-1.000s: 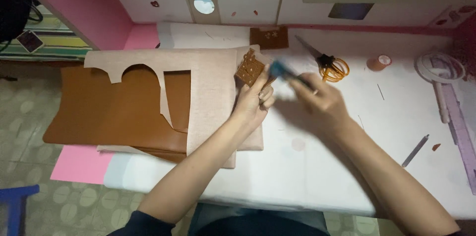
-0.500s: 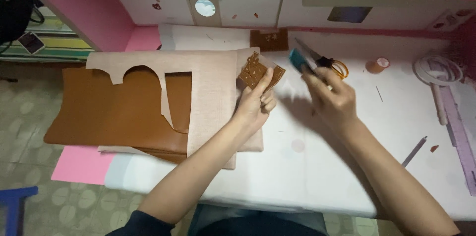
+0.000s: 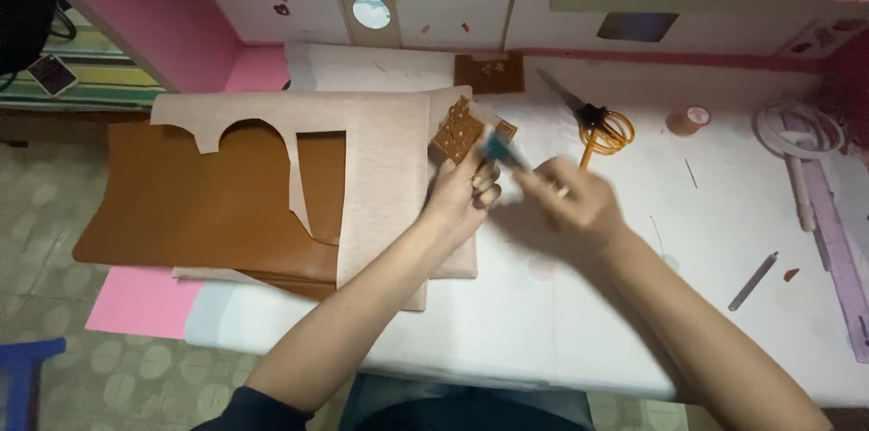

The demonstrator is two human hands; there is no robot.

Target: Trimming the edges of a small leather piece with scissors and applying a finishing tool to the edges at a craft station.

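Compared with half a second ago, my right hand (image 3: 566, 205) has come back down and to the left, so the small blue tool (image 3: 503, 148) now meets the little brown piece (image 3: 457, 132) again instead of hanging near the scissors (image 3: 599, 123).

That brown piece, with pale dots on it, is tilted up above the far right corner of the beige sheet (image 3: 389, 168), held at its lower edge by my left hand (image 3: 462, 200), whose fingers are closed around it. My right hand's fingers are wrapped on the blue tool (the hand is blurred, so I cannot tell the exact grip).

To do this step well, I think I should keep the left hand quiet and press the piece firmly, then move the tool in short, light strokes, always away from my left fingertips. Resting the piece on the beige sheet would give more support.

Under the beige sheet lies the large brown leather sheet (image 3: 208, 205), and all rests on the white table (image 3: 634, 322).
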